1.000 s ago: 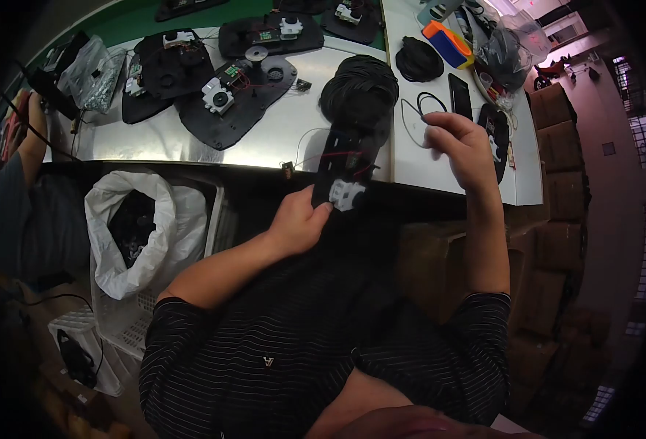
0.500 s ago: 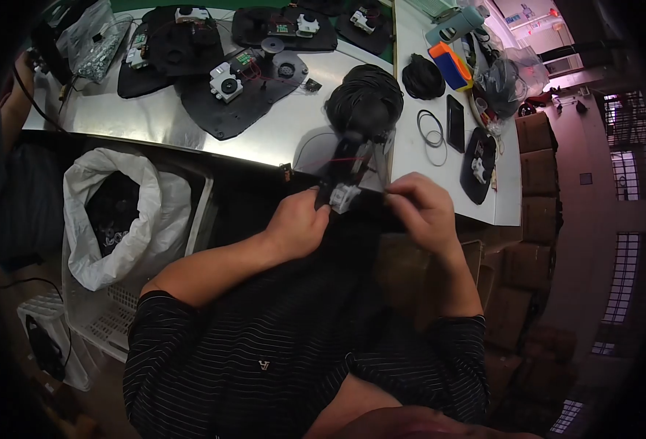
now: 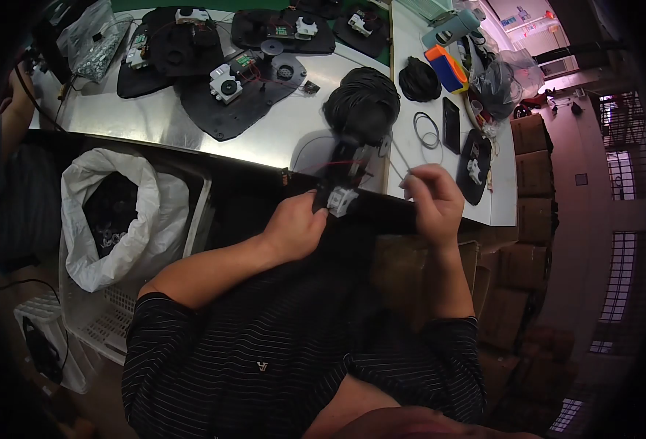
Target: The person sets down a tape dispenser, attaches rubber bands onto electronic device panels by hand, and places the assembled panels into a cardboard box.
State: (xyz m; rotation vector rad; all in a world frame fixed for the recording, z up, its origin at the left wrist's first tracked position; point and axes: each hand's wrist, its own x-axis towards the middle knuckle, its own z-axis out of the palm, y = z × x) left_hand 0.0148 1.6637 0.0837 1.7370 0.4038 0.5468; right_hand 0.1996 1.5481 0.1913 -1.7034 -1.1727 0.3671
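Note:
My left hand [image 3: 294,225] grips the lower end of a dark panel assembly [image 3: 346,170] by its white plastic part [image 3: 342,200]. Red and thin wires run across the panel, and a small connector [image 3: 285,176] hangs to its left. Over the upper end of the panel lies a bundle of black cables [image 3: 362,102]. Right of the panel, my right hand [image 3: 435,199] pinches a thin strand [image 3: 399,156] that leads up toward the bundle. Thin cable loops [image 3: 427,132] rest on the white tabletop [image 3: 408,117] above that hand.
Black panels with white modules [image 3: 225,85] lie across the metal bench [image 3: 162,126]. A phone [image 3: 451,124], an orange-and-blue object [image 3: 447,68] and a small panel [image 3: 474,167] are at right. A white sack [image 3: 149,219] sits in a crate below. Another person's arm [image 3: 17,110] is far left.
My right hand moved down from the cable loops to beside the panel, then slightly right with the strand. The loops now lie released on the table. My left hand keeps its hold.

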